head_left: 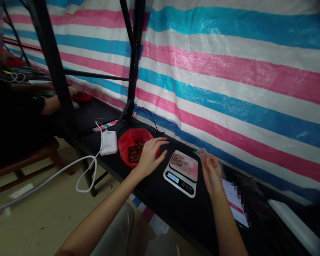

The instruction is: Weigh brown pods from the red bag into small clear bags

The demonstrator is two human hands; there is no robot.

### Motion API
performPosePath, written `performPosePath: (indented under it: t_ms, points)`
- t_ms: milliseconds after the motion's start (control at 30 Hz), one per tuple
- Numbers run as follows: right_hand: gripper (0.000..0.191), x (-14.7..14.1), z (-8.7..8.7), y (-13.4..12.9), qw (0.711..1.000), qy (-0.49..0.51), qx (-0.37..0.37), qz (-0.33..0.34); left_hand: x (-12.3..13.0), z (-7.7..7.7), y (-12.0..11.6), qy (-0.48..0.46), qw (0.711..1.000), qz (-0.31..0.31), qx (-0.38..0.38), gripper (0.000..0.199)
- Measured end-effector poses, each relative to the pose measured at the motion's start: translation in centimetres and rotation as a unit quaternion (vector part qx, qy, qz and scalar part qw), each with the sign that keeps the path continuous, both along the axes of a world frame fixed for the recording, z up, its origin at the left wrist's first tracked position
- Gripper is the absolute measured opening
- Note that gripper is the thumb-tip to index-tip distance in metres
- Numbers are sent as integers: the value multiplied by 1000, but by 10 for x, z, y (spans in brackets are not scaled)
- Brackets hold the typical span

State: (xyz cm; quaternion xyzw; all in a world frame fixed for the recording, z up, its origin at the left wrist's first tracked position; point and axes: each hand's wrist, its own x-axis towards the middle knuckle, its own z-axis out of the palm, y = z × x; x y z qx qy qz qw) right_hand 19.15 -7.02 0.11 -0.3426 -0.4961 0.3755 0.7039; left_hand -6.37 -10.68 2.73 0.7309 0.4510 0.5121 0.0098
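My left hand [151,153] is over the right side of a red bag [125,142], its fingers apart and nothing in them. Small brown pieces [135,152] lie inside the open bag. To the right stands a white kitchen scale [180,189] with a lit display and a reflective top plate; its digits are too small to read surely. Beyond the scale's right edge, my right hand [212,170] is closed on a clear plastic bag [202,153]. A small green item [194,151] shows at the bag's left end.
A white power bank [108,143] with a white cable [96,167] lies left of the red bag. A lit tablet [233,201] is by my right forearm. Black metal posts [134,64] rise behind the table. Another person's arm [52,104] reaches over a table at the left.
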Motion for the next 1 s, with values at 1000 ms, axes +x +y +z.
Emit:
performPosePath:
  t_ms: [1000]
  points:
    - [19,-194,-34,-1,852,-507,69,108,-125,-31,5,62,938,169,-295,22]
